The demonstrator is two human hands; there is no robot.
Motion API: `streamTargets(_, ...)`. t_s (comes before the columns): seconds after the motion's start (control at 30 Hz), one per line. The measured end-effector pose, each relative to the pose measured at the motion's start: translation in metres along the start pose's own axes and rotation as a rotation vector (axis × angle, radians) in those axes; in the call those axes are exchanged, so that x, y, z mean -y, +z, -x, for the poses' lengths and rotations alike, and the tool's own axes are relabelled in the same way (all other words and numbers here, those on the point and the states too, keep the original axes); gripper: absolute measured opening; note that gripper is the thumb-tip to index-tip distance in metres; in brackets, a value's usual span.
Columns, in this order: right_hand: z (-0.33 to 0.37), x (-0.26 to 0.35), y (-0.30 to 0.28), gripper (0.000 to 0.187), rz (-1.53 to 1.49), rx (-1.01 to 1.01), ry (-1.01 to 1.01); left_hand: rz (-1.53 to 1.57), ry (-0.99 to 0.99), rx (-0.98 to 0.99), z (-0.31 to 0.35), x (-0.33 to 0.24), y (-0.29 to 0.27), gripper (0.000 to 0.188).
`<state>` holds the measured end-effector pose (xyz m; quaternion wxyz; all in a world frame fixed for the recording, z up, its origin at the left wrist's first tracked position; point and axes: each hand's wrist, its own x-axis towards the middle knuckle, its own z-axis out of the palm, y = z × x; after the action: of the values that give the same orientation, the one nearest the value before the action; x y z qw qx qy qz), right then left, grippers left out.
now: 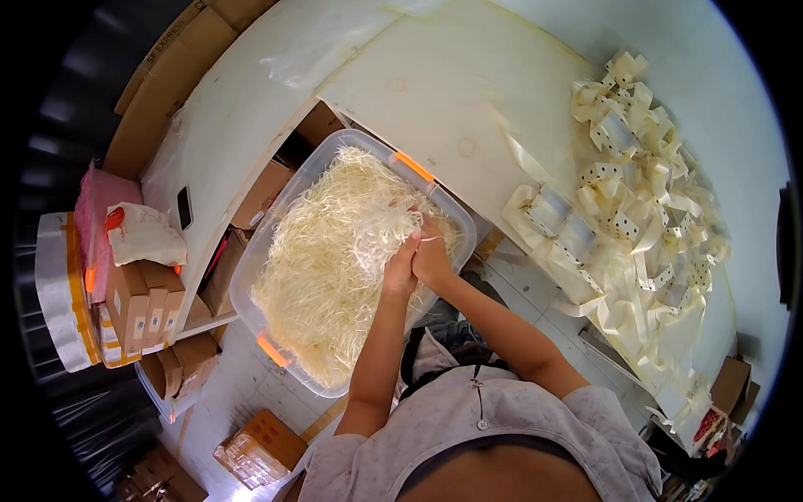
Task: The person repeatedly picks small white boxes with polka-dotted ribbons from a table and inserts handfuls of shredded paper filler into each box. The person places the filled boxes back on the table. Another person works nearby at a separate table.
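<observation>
A large clear plastic tub (253, 255) with orange latches is heaped with pale cream shredded paper filler (322, 251). Both of my hands are close together over its right side. My left hand (402, 263) is closed on a loose bunch of the shreds, its thumb pointing up. Pressed against it, my right hand (432, 258) curls round the same bunch. Some strands stick out past my fingers, and a thin strip crosses the right hand. My hands partly hide the bunch's lower part.
A white worktable (443, 75) stretches beyond the tub. Cream ribbons and dotted pieces (636, 192) pile up at its right. A phone (185, 207), a cloth bag (144, 237) and small cartons (134, 305) sit at left. A taped carton (261, 448) rests on the floor.
</observation>
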<state>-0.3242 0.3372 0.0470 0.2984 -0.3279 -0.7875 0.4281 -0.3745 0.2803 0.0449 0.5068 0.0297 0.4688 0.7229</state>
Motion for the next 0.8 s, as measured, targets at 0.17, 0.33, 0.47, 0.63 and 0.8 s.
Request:
streamTargets(0.17, 0.001, -0.003, 0.003, 0.039, 0.06, 0.022, -0.147, 0.157, 0.025, -0.14, -0.016, 0.002, -0.002, 0.033)
streamTargets(0.33, 0.015, 0.025, -0.025, 0.038, -0.014, 0.01, -0.275, 0.027, -0.127, -0.358, -0.03, -0.011, -0.03, 0.03)
streamTargets(0.47, 0.018, 0.05, -0.023, 0.026, -0.046, 0.26, -0.719, -0.462, -0.159, -0.119, -0.028, -0.003, -0.067, 0.026)
streamTargets(0.63, -0.003, 0.068, -0.016, 0.019, 0.116, 0.738, -0.556, -1.283, 0.352, 0.354, 0.0, -0.017, -0.067, 0.023)
streamTargets(0.8, -0.01, 0.01, -0.008, 0.024, -0.423, 0.398, -0.07, -1.69, 0.279, 0.478, 0.001, -0.05, -0.022, 0.025)
